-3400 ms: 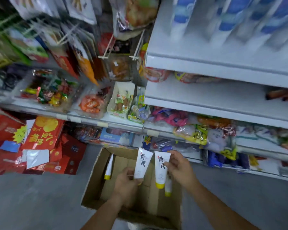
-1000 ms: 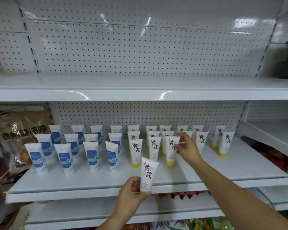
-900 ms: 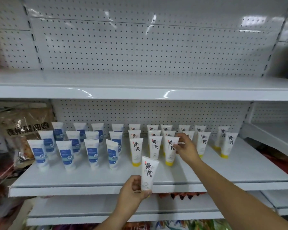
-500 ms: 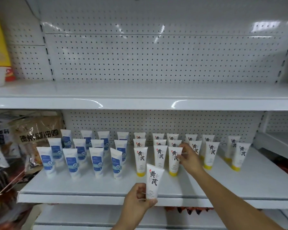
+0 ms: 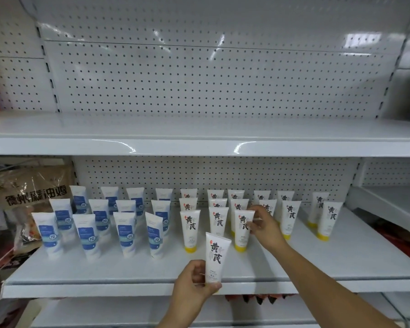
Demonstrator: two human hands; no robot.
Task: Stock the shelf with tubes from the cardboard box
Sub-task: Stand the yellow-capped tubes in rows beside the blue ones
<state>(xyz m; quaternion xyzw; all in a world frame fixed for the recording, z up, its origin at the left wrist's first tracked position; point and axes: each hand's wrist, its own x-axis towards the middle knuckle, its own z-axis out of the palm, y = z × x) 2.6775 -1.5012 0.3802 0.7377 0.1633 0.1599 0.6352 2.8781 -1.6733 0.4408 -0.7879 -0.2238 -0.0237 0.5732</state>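
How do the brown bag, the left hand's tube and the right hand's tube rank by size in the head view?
1. Brown bag, clearly largest.
2. Held tube, in the left hand, and pinched tube, at the right hand: same design; the held one looks slightly bigger but is nearer the camera, so unranked.

Across the middle and right of the shelf [image 5: 104, 273], the yellow-capped tubes [image 5: 190, 229] carry 黄芪 in black brushwork (the small print below is too fine to read). The blue-labelled tubes [image 5: 128, 235] toward its left edge show a circled 控. The brown bag [image 5: 33, 197] beyond that edge reads 德州麻油, with the last character unclear.
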